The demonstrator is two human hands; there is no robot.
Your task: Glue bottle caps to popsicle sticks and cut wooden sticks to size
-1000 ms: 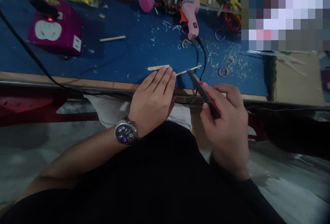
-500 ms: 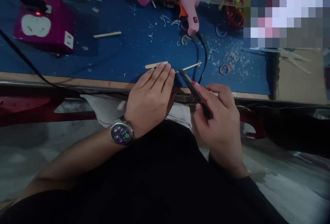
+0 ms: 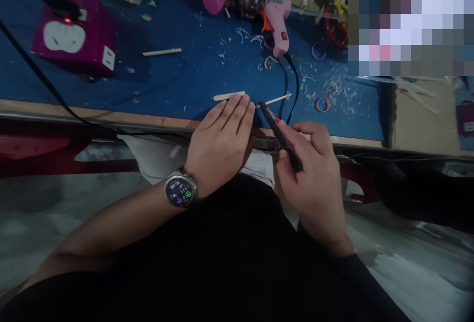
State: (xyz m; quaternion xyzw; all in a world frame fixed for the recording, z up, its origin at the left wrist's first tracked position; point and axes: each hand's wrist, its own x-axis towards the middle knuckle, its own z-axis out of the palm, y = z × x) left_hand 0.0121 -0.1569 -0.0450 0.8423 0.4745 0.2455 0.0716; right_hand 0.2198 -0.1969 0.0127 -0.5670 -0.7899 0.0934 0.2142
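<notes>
My left hand (image 3: 224,137) lies flat at the table's front edge, fingers stretched out and side by side. Its fingertips press down on a craft stick (image 3: 225,97), whose rounded end sticks out to the left. From near the index finger a thin wooden strip (image 3: 277,99) extends to the right; I cannot tell how far it runs under the hand. My right hand (image 3: 314,169) is closed around a black and red utility knife (image 3: 283,139). The knife's tip end rests over the strip's left part, close to my left fingers. The blade itself is hard to make out.
A pink glue gun (image 3: 279,23) lies behind the hands, its black cord (image 3: 296,85) running toward the strip. At left stand a purple power socket box (image 3: 76,35) and a loose stick (image 3: 162,52). An orange ring (image 3: 322,104), shavings and cardboard (image 3: 422,114) are at right.
The view has shifted slightly, so table items appear a little lower and mostly farther right. Both hands keep nearly the same pose, the knife still at the strip.
</notes>
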